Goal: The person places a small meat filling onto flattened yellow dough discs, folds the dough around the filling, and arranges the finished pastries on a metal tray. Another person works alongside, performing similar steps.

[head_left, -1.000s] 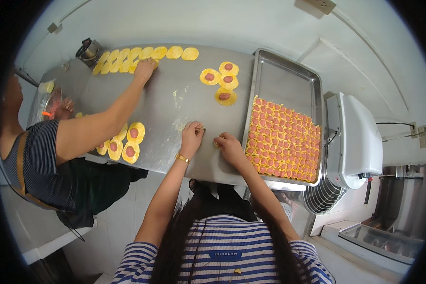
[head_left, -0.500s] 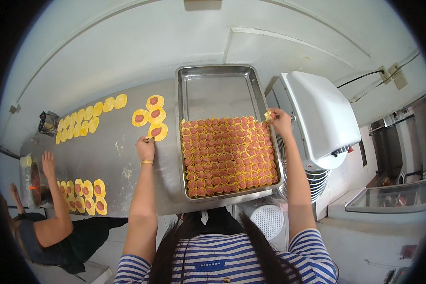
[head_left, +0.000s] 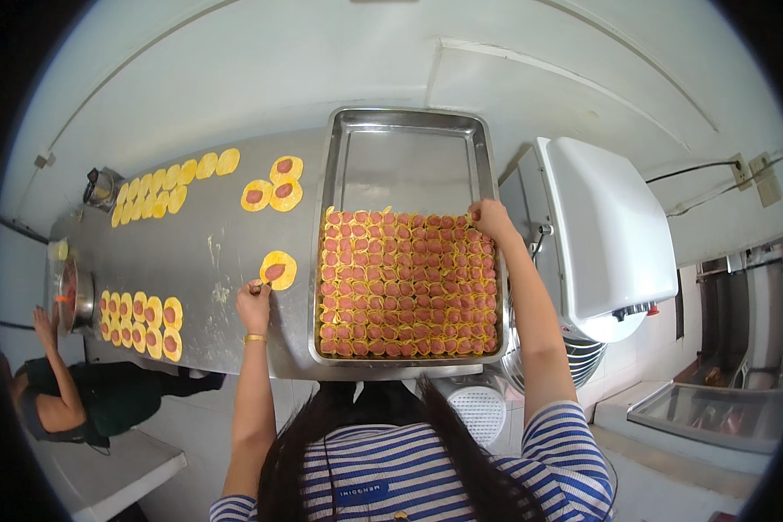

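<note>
My right hand (head_left: 493,219) is closed at the far right end of the rows in a deep metal tray (head_left: 409,161), its fingertips on a small open-topped dumpling mostly hidden by them. Packed rows of such dumplings (head_left: 409,287), yellow wrappers round pink meat filling, cover the tray's near part. To the left of the tray, my left hand (head_left: 253,306) is pinched round a small dark thing whose kind I cannot make out. Its tip touches the edge of a round yellow wrapper (head_left: 277,262) topped with pink filling. Three more filled wrappers (head_left: 284,193) lie farther back.
On the metal table (head_left: 209,252), bare wrappers (head_left: 152,191) lie at the back left and filled ones (head_left: 139,335) at the front left. A co-worker's hand (head_left: 45,329) is near a metal bowl (head_left: 80,300) far left. A white machine (head_left: 609,235) stands right of the tray.
My right hand has brought a dumpling from above the tray's right rim to the row's end. My left hand has drawn one filled wrapper nearer, away from the other three. The co-worker's arm has pulled back.
</note>
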Demonstrator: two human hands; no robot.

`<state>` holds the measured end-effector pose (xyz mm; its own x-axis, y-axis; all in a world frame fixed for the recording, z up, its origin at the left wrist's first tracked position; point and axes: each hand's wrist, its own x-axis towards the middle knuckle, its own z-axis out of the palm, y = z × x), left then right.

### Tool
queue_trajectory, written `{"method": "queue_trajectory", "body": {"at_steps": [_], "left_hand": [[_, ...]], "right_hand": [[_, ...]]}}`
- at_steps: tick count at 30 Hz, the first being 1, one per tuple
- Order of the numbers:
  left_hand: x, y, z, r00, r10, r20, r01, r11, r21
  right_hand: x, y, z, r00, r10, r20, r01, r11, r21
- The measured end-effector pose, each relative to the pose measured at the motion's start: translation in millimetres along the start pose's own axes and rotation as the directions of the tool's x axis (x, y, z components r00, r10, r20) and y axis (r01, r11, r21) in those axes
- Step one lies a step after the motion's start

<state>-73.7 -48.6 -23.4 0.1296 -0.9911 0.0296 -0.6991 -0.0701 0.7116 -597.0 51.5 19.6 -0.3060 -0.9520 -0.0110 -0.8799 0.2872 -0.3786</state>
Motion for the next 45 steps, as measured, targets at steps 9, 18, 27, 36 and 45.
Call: {"method": "queue_trajectory", "body": {"at_steps": [9,18,27,36,45], "left_hand": [[2,-3,2,0.999,-0.039,0.0,0.039,0.999,-0.002],[1,-5,6,0.998,-0.049,-0.029,0.048,0.998,-0.05],[1,-3,5,0.998,-0.045,-0.038,0.045,0.999,-0.001],[7,-8,0,0.998,-0.04,0.041,0.041,0.998,-0.037],[15,-5,1,0.999,-0.029,-0.043,0.029,0.999,-0.019]], "right_hand": [[-3,-8,-24,0.968,0.046,0.248,-0.065,0.996,0.068],[-5,-8,-23,0.973,0.035,0.227,-0.077,0.98,0.182],[6,-6,-26,0.953,0.116,0.279,-0.152,0.982,0.112],[11,-2,-19,0.956,0.123,0.266,-0.166,0.975,0.146],[19,9,-16,0.958,0.215,0.19,-0.247,0.956,0.16]]}}
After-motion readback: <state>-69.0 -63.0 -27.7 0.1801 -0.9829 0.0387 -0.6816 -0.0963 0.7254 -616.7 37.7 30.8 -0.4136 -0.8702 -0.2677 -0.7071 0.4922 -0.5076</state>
